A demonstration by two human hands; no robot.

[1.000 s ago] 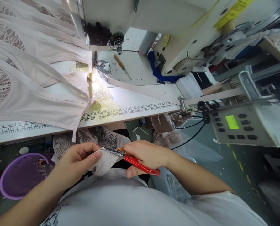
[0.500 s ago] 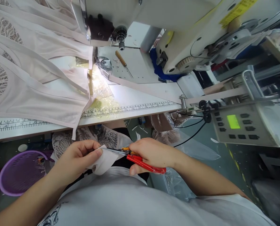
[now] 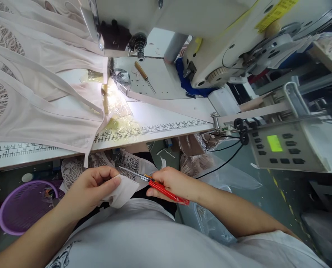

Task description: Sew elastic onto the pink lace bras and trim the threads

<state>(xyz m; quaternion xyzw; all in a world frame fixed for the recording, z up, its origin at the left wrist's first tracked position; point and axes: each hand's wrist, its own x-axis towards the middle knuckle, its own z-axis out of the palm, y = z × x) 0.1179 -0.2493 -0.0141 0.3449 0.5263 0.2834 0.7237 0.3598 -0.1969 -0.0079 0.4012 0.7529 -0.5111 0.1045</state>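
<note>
Between thumb and fingers, my left hand (image 3: 97,188) pinches the edge of a pale fabric piece (image 3: 123,191) in front of my body. Red-handled scissors (image 3: 166,191) are wrapped in my right hand (image 3: 170,182). Their blades point left, just above the fabric's top edge, and look closed. Lace garment parts (image 3: 129,162) in the same pale colour hang behind, below the table edge. More pale bra pieces (image 3: 45,123) lie spread across the left of the sewing table, their ends near the machine's needle area.
A sewing machine (image 3: 205,22) stands over the table, its edge marked with a printed ruler (image 3: 151,130). A wooden-handled awl (image 3: 145,76) lies by the machine base. An elastic band (image 3: 168,106) runs right to a control box (image 3: 283,145). A purple basket (image 3: 29,208) stands lower left.
The scissors' blades have lifted off the fabric edge and come together, with my right hand shifting slightly left. My left hand keeps its hold on the fabric.
</note>
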